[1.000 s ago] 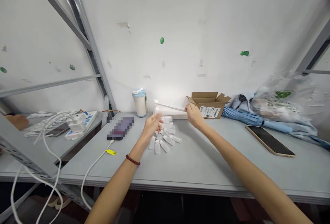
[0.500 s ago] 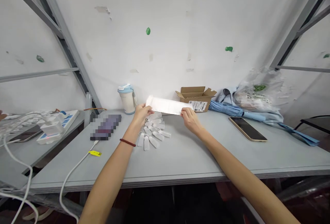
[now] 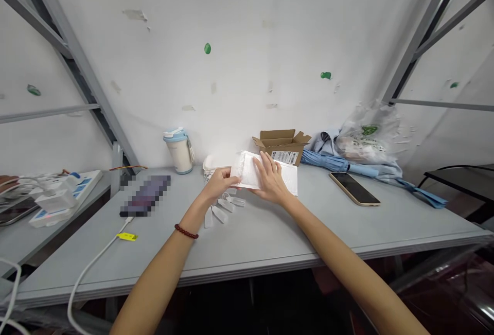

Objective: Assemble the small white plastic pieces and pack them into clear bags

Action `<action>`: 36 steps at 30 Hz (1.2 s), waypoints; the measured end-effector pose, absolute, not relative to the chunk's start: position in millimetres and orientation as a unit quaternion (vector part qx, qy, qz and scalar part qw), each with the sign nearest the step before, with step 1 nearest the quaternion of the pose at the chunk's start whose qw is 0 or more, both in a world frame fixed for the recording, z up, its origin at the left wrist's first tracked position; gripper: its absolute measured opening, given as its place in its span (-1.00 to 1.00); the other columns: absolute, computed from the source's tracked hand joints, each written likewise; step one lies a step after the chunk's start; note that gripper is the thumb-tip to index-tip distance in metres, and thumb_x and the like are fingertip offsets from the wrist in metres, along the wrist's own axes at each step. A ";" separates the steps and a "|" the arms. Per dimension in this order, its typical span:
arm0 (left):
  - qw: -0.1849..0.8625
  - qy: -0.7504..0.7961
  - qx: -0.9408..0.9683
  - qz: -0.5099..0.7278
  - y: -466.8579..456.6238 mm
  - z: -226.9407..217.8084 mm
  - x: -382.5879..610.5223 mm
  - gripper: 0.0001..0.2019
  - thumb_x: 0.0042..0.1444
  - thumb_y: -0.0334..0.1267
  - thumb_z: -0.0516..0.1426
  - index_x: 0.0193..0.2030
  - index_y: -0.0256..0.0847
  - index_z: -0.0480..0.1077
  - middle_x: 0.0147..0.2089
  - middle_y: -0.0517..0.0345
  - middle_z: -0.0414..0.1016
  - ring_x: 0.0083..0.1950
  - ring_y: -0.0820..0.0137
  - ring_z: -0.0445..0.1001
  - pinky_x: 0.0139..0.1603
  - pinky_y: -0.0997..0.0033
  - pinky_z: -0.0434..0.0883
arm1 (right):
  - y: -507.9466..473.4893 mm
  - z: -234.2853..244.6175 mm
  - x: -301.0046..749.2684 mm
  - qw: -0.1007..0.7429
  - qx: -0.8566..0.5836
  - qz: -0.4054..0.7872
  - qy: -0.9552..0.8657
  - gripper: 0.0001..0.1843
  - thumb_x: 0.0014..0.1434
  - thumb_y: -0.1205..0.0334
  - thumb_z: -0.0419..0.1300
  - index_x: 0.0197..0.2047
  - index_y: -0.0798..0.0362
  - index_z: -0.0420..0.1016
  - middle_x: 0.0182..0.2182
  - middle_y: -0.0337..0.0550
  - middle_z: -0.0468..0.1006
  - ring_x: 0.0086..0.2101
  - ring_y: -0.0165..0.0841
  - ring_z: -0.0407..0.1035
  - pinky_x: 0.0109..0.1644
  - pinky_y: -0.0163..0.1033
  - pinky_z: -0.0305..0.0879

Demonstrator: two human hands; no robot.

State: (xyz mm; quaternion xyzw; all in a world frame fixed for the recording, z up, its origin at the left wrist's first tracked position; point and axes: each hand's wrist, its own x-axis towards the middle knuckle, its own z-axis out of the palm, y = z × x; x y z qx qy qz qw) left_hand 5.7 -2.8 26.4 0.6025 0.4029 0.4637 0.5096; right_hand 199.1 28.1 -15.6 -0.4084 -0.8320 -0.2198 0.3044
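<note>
A white padded envelope (image 3: 287,176) is held tilted above the table in front of me. My left hand (image 3: 221,183) pinches its left end, thumb on the near face. Across the middle of the envelope lies my right hand (image 3: 272,180), its fingers stretched out and somewhat apart against the surface. Beneath and beside my left hand, a bunch of white tags (image 3: 219,215) is fanned out on the table, partly covered by the hand and the envelope. Behind the left hand is a pale object (image 3: 212,162), mostly hidden.
An open cardboard box (image 3: 285,142) stands behind the envelope. To the left are a cup (image 3: 179,152) and a blurred-out device (image 3: 146,195) on a cable. On the right lie a phone (image 3: 354,189), a folded blue umbrella (image 3: 328,160) and a plastic bag (image 3: 368,134).
The envelope has turned its broad face toward me and come slightly lower. My right hand has gone from gripping its right end to lying across its middle. The view has shifted right.
</note>
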 end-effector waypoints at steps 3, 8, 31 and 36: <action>0.431 0.438 0.648 0.450 -4.7 21.5 7.1 -0.86 -0.16 -0.23 0.17 -0.52 -0.28 0.38 -0.52 0.23 0.38 -0.48 0.43 0.38 -0.43 0.41 0.36 | 27.4 -15.1 199.2 0.295 -0.423 -0.180 -0.837 -0.02 0.04 -0.24 0.07 0.34 0.16 -0.15 0.27 0.28 -0.03 0.23 0.03 -0.14 0.16 0.18 -0.08; 0.243 0.479 0.682 0.497 1.4 11.5 5.7 -0.72 -0.01 -0.14 0.06 -0.63 -0.23 0.19 -0.64 0.32 0.11 -0.57 0.53 0.20 -0.54 0.51 0.13 | 26.5 -15.5 196.4 0.288 -0.425 -0.146 -0.846 -0.02 -0.02 -0.20 0.13 0.33 0.14 -0.10 0.20 0.25 0.09 0.17 0.02 -0.03 0.15 0.15 -0.08; 0.134 0.491 0.752 0.418 -4.6 3.7 22.9 -0.78 -0.09 -0.23 0.04 -0.65 -0.21 0.11 -0.65 0.33 0.08 -0.55 0.53 0.05 -0.50 0.48 0.03 | 18.6 -15.4 189.9 0.305 -0.372 -0.173 -0.860 -0.01 -0.05 -0.07 0.21 0.33 0.18 -0.08 0.15 0.21 0.17 0.13 0.00 0.02 0.19 0.13 -0.21; 0.103 0.499 0.750 0.422 -1.6 2.3 20.7 -0.71 -0.01 -0.17 0.02 -0.66 -0.21 0.13 -0.66 0.31 0.08 -0.56 0.52 0.07 -0.49 0.47 0.03 | 22.8 -16.4 193.3 0.326 -0.374 -0.183 -0.849 -0.08 -0.04 -0.01 0.18 0.31 0.17 -0.06 0.12 0.18 0.20 0.10 -0.02 0.03 0.17 0.10 -0.18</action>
